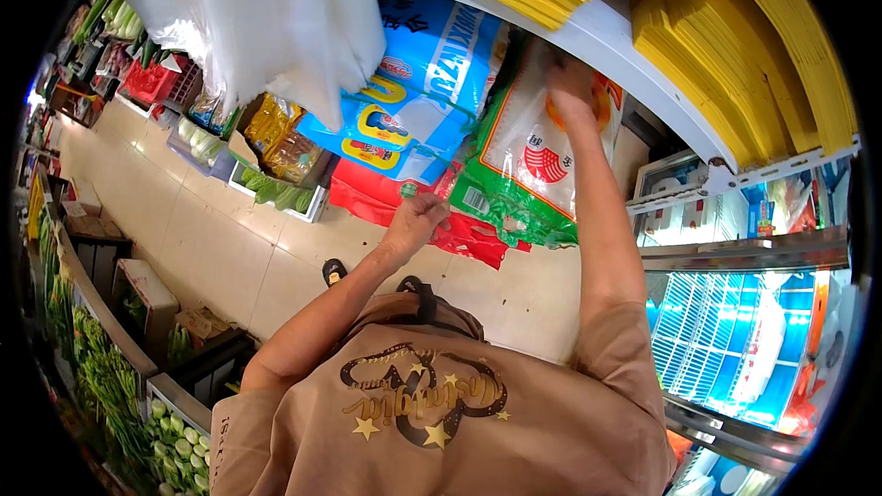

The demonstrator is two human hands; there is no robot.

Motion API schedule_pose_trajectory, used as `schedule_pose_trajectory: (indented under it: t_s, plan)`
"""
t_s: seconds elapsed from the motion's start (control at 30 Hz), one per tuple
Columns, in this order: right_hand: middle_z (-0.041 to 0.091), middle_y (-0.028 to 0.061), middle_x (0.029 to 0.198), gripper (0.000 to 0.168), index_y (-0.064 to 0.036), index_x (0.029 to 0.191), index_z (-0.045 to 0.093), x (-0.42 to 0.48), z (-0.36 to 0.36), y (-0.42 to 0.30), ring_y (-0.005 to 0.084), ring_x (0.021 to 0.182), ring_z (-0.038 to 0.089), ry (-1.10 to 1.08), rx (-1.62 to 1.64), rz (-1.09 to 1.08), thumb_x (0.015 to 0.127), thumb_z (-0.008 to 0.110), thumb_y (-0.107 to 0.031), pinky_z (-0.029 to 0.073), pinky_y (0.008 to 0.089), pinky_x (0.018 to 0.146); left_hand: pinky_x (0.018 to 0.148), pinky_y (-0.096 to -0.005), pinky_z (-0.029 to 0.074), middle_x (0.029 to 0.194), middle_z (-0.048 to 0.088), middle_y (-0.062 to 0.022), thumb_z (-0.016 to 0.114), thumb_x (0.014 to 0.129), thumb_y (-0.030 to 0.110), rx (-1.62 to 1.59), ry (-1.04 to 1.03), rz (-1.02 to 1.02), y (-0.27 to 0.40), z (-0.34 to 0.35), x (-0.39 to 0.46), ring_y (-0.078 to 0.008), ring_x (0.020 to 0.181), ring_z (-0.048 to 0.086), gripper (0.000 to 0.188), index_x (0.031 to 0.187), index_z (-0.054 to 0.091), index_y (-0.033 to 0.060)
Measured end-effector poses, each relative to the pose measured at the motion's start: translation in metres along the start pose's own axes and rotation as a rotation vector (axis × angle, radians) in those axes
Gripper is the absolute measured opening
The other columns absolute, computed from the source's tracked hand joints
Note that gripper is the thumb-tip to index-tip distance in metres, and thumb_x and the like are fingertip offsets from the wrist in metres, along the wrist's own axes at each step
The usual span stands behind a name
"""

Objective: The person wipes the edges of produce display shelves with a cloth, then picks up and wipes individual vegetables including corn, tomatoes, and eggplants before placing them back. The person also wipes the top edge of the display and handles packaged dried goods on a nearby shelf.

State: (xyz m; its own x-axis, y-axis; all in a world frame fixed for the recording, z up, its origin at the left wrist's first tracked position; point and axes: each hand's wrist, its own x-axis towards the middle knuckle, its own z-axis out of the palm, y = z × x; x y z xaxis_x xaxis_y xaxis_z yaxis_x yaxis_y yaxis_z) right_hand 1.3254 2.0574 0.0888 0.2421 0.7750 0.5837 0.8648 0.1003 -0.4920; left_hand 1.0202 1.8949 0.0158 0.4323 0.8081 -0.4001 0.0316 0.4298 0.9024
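My left hand is at the lower edge of a red plastic bag, fingers curled beside a small round green tag or lid; whether it grips the bag I cannot tell. My right hand reaches onto the upper part of a white and green printed plastic sack, its fingertips in shadow and partly hidden. Blue printed plastic bags with yellow-rimmed handle holes hang or lie to the left of the sack, above the red plastic.
Clear plastic bags hang at upper left. Yellow stacked sheets fill a white metal shelf overhead. A lit refrigerated case stands at right. Vegetable crates sit on the tiled floor; a vegetable counter runs along the left.
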Motion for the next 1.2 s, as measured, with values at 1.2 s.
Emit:
schedule_pose_trajectory:
  t_s: [1.2]
  plan:
    - [0.057, 0.0144, 0.124, 0.045, 0.002, 0.128, 0.059, -0.227, 0.041, -0.417, 0.0278, 0.117, 0.056, -0.525, 0.289, -0.163, 0.083, 0.057, 0.008, 0.041, 0.0368, 0.103, 0.055, -0.0288, 0.048, 0.076, 0.066, -0.0067, 0.056, 0.096, 0.025, -0.136, 0.223, 0.072, -0.051, -0.296, -0.141, -0.0128, 0.06, 0.056, 0.026, 0.094, 0.065, 0.0007]
